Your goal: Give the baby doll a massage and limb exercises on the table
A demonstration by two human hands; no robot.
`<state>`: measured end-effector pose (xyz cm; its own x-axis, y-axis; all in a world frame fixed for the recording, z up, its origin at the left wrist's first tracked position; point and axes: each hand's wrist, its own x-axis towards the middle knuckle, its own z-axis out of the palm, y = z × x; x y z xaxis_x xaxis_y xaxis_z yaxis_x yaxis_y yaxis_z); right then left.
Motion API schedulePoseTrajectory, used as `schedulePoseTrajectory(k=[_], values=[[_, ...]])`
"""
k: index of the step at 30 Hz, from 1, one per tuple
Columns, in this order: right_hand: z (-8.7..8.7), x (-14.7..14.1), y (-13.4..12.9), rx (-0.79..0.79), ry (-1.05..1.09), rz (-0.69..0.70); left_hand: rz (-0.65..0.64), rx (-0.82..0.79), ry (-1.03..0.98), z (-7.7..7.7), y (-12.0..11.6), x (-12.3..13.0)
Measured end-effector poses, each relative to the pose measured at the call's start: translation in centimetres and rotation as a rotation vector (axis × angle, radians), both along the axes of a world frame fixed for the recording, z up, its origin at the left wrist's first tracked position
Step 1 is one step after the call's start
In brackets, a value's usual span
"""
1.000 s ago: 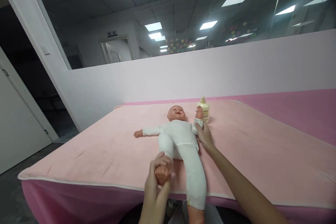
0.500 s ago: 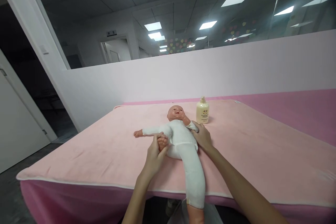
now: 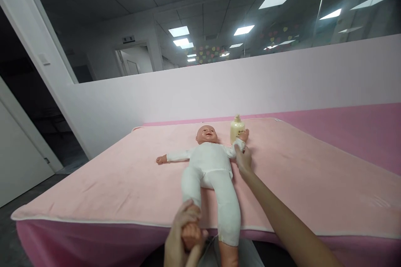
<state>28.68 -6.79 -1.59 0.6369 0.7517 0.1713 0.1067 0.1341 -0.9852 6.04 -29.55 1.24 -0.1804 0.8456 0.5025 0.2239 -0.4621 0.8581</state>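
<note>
A baby doll [image 3: 210, 158] in a white suit lies on its back on the pink blanket [image 3: 125, 183], head toward the wall. My left hand [image 3: 184, 229] is closed around the doll's foot on the left side, at the blanket's near edge. My right hand [image 3: 243, 159] grips the doll's arm on the right side near the wrist, and that arm is raised slightly outward. The doll's other arm lies stretched out to the left. Its other leg hangs over the near edge, with the foot out of frame.
A pale yellow pump bottle [image 3: 236, 128] stands just behind the doll's raised hand. Beyond the blanket runs a white wall [image 3: 266, 83] with a window above. A door [image 3: 21, 146] stands at the far left.
My left hand has drawn the doll's bent leg down toward me, so it is now straight. My right hand has moved the doll's arm from its face outward to the right.
</note>
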Motion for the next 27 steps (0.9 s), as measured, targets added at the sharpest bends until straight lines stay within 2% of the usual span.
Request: schedulePoseTrajectory(k=[3,5,7,9,12,15,17,19,20,23,25,27], values=[[0.4,-0.8,-0.8,0.088,-0.387,0.071,-0.014,0.026,-0.058,2.9,3.7,-0.6],[0.5,-1.1,-1.2,0.076,-0.574,0.145,-0.125,-0.002,0.029,4.4,6.9,-1.0],[0.4,-1.1,-1.3,0.051,-0.621,0.174,-0.231,-0.047,0.088,4.8,9.6,-1.4],[0.3,-0.9,-1.2,0.07,-0.537,0.154,-0.233,-0.067,0.062,4.5,10.6,-1.8],[0.2,-0.6,-0.8,0.128,-0.303,0.115,-0.165,-0.103,0.036,3.1,8.6,-2.5],[0.1,-0.3,-0.4,0.082,-0.026,0.045,-0.093,-0.083,0.031,0.9,4.2,-2.2],[0.0,-0.1,-0.4,0.012,0.139,0.012,-0.034,-0.01,-0.018,-0.5,1.3,-1.4],[0.0,0.1,-0.4,-0.034,0.209,0.012,-0.008,0.034,-0.053,-1.0,-0.6,-0.7],[0.0,0.2,-0.4,-0.031,0.197,0.01,0.01,0.046,-0.073,-0.8,-1.0,-0.6],[0.1,-0.1,-0.7,0.062,-0.026,0.007,0.044,0.034,-0.125,1.5,0.3,-0.8],[0.2,-0.5,-0.9,0.116,-0.259,0.048,-0.023,-0.004,-0.12,3.3,3.1,-1.2],[0.2,-0.9,-1.2,0.102,-0.478,0.129,-0.142,-0.016,-0.057,4.3,6.7,-1.4]])
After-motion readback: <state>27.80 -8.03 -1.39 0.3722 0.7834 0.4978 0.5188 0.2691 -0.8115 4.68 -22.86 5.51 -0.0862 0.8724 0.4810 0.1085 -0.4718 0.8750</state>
